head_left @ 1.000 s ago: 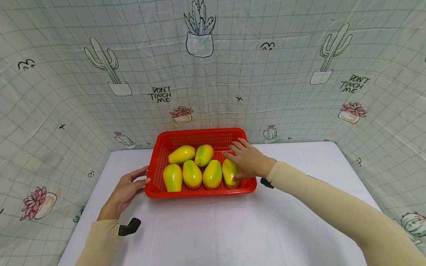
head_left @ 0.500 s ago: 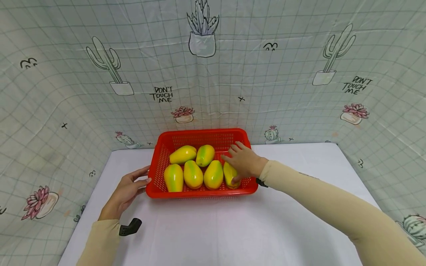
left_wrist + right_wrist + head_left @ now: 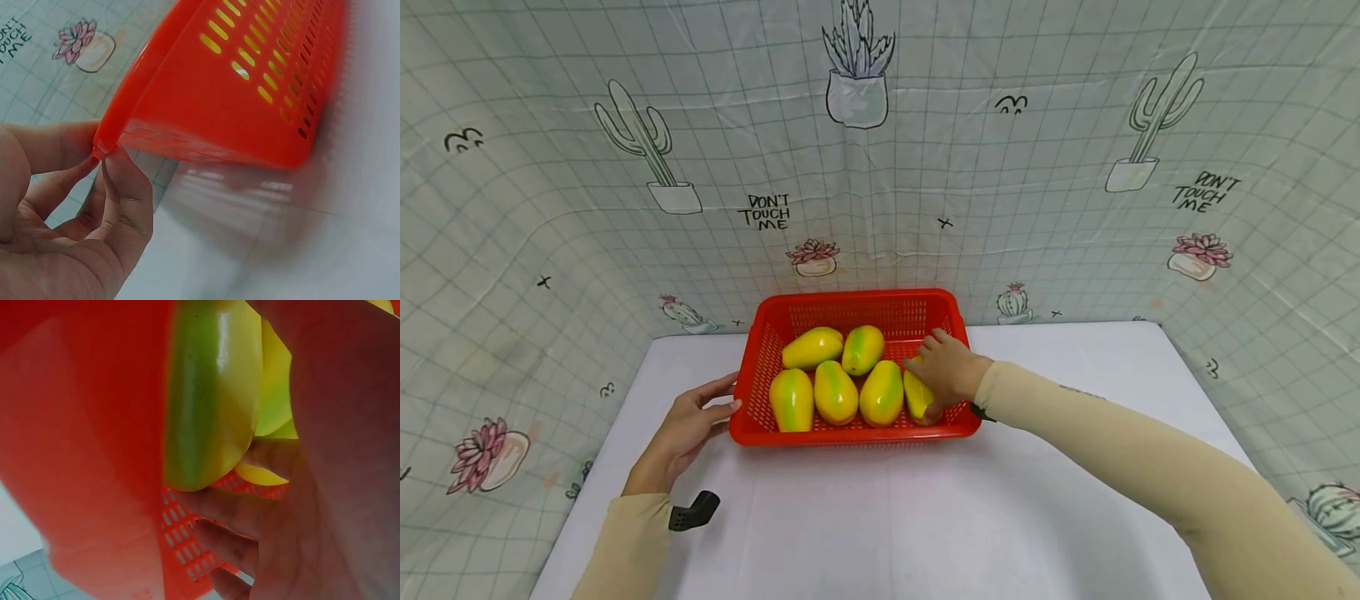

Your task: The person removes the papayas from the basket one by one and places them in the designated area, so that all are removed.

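Observation:
A red slotted basket (image 3: 850, 296) stands at the back of the white table and holds several yellow-green fruits. My right hand (image 3: 943, 375) reaches into its right end, fingers and thumb curled round the rightmost front fruit (image 3: 916, 398). The right wrist view shows that fruit (image 3: 212, 394) against the basket's wall (image 3: 94, 456) with my fingers (image 3: 237, 515) under it. My left hand (image 3: 688, 429) lies at the basket's left front corner. In the left wrist view its thumb and fingertips (image 3: 115, 165) pinch the rim's corner (image 3: 100, 147).
Other fruits (image 3: 835, 392) fill the front row, and two more (image 3: 811, 347) lie behind. A cactus-print cloth (image 3: 880, 167) closes off the back and sides. The white table (image 3: 887, 517) stretches bare toward me. A black strap mount (image 3: 692, 511) sticks out at my left wrist.
My right hand has slid a little left and down into the basket, and its spread fingers have curled round the rightmost fruit. The left hand and the basket have not moved.

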### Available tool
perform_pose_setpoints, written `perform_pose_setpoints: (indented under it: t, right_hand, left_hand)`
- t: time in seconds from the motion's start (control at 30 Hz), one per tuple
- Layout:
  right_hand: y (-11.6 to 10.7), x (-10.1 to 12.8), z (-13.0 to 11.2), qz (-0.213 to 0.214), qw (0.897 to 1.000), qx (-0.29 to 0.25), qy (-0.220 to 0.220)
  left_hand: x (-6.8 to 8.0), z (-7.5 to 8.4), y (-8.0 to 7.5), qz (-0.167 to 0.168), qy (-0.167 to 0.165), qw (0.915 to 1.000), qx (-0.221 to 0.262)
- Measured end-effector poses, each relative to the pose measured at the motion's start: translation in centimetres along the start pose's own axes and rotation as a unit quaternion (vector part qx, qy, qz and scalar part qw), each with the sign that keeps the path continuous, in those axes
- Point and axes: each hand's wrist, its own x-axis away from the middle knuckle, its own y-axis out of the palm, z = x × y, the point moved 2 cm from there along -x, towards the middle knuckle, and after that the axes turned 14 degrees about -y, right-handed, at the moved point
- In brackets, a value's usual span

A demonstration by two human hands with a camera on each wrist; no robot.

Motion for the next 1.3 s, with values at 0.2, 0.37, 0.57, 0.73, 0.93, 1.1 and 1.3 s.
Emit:
perform_pose_setpoints:
  t: [0.2, 0.37, 0.57, 0.73, 0.93, 1.1, 1.3]
  right_hand:
    - [-0.2, -0.4, -0.1, -0.009, 1.000, -0.006, 0.003]
    - [-0.2, -0.9, -0.5, -0.028, 0.999, -0.019, 0.014]
    - [-0.3, -1.0, -0.7, -0.032, 0.999, -0.024, 0.012]
    - [-0.2, -1.0, -0.3, -0.013, 0.998, -0.055, 0.008]
    - [0.0, -0.4, 0.2, 0.026, 0.997, -0.075, -0.002]
    - [-0.6, 0.6, 0.8, 0.076, 0.995, -0.059, -0.006]
    - [-1.8, 1.9, 1.5, 0.127, 0.989, -0.070, -0.012]
  left_hand:
    - [0.0, 0.0, 0.1, 0.002, 0.002, 1.0000, -0.002]
    - [0.1, -0.2, -0.1, 0.002, 0.001, 1.0000, -0.006]
    - [0.2, -0.2, -0.1, 0.004, 0.002, 0.9999, -0.009]
    - [0.1, 0.0, -0.1, 0.004, 0.004, 1.0000, -0.006]
    - [0.1, -0.1, 0.1, -0.001, 0.002, 1.0000, -0.004]
    - [0.0, 0.0, 0.2, 0.002, -0.002, 1.0000, -0.003]
    - [0.0, 0.0, 0.0, 0.008, -0.006, 0.9999, -0.005]
